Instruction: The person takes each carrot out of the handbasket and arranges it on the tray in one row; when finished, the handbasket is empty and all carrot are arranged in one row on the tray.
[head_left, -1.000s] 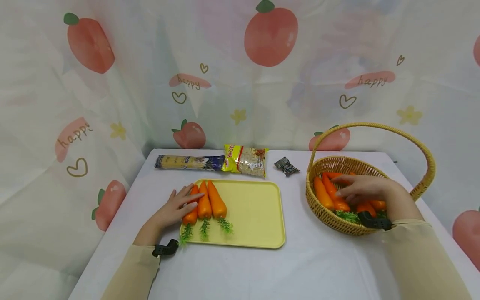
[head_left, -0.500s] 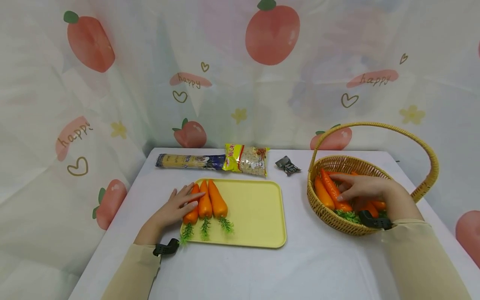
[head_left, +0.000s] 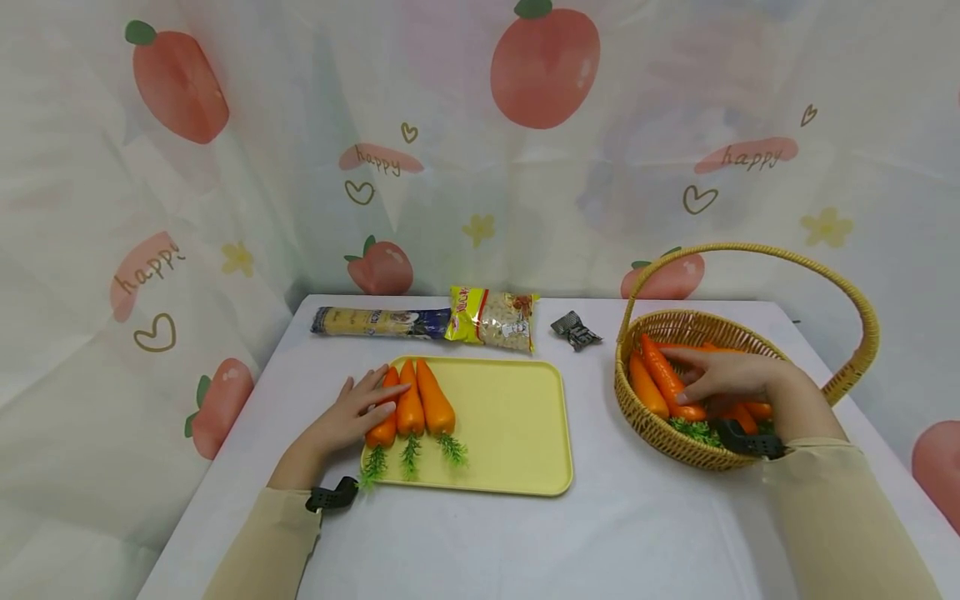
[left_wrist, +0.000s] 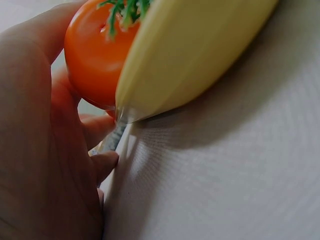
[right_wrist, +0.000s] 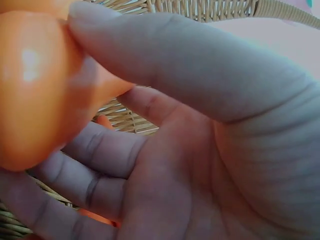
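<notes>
Three orange carrots with green tops lie side by side on the left part of a yellow tray [head_left: 510,425]. My left hand [head_left: 348,421] rests over the leftmost carrot [head_left: 382,430], fingers spread, one fingertip reaching the middle carrot [head_left: 410,414]. Its palm runs along the carrot's side and the tray's edge in the left wrist view. At the right, a wicker basket [head_left: 637,427] holds several carrots. Inside it my right hand [head_left: 738,375] grips a carrot [right_wrist: 35,100], thumb over it and fingers curled beneath. Part of that carrot is hidden by the hand.
A long blue-and-yellow packet [head_left: 375,322] and a clear-and-yellow food bag [head_left: 498,321] lie behind the tray. A small dark wrapped packet [head_left: 576,331] sits between the bag and basket. The basket's tall handle [head_left: 750,248] arches over it. A printed curtain [head_left: 450,100] stands behind.
My right thumb has come down on a carrot in the basket, and that carrot has shifted slightly. My left hand and the carrots on the tray have stayed put.
</notes>
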